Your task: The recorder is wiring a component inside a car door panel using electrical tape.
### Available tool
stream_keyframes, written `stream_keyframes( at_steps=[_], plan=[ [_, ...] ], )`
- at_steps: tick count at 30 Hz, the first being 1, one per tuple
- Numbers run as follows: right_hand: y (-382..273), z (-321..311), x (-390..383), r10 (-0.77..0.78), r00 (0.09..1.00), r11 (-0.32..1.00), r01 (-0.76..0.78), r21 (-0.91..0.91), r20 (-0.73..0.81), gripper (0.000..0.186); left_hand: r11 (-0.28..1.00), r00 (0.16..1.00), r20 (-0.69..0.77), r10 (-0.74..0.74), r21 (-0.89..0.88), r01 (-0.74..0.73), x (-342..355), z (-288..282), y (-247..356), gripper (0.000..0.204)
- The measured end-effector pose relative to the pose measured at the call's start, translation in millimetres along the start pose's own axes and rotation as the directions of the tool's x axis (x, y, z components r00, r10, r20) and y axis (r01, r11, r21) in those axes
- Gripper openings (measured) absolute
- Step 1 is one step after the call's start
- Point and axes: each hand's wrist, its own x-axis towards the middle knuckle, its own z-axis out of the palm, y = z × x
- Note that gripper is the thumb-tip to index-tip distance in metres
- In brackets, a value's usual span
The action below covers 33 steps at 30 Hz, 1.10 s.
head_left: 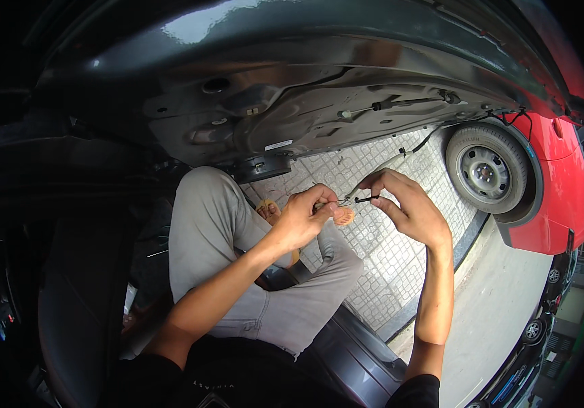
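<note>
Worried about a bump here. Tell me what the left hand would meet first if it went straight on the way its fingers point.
The left hand points rightward at the thin cable pinched between both hands; just past it comes the right hand. Depth is hard to judge, but they look nearly touching.

A thin wire [346, 201] runs between the left hand [303, 219] and the right hand [404, 204], held level in mid-air above the knees. It is pale and metallic at its left end, with a short black piece [366, 199] at its right end (perhaps a sleeve or clip; too small to tell). Both ends are pinched between fingertips.
</note>
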Motion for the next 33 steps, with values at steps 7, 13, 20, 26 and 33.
stream_keyframes(
  at_steps=[7,13,20,26,33],
  plan=[
    [-8.2,10.9,11.8,-0.065,0.984,0.970,0.101,-0.223,0.165,0.022,0.993,0.992,0.124,0.031,0.106,-0.045,0.6,-9.1,24.8,0.023],
    [-12.7,12.9,25.0,-0.052,0.958,0.953,0.132,-0.271,0.284,0.015,0.979,0.991,0.114,0.066,0.184,-0.086,2.1,-9.0,27.9,0.023],
    [-18.6,10.2,29.4,0.022,0.951,0.954,0.072,-0.290,0.308,0.013,0.978,0.984,0.089,0.152,0.128,-0.163,4.5,-5.5,11.4,0.017],
    [-3.2,14.7,27.7,-0.032,0.974,0.965,0.089,-0.248,0.226,0.019,0.958,0.969,0.029,0.245,0.146,-0.247,-1.2,3.3,14.4,0.016],
    [-4.5,7.2,28.8,0.009,0.981,0.976,0.033,-0.217,0.193,0.012,0.929,0.934,-0.094,0.346,0.177,-0.326,-3.1,15.4,14.4,0.016]
  ],
)
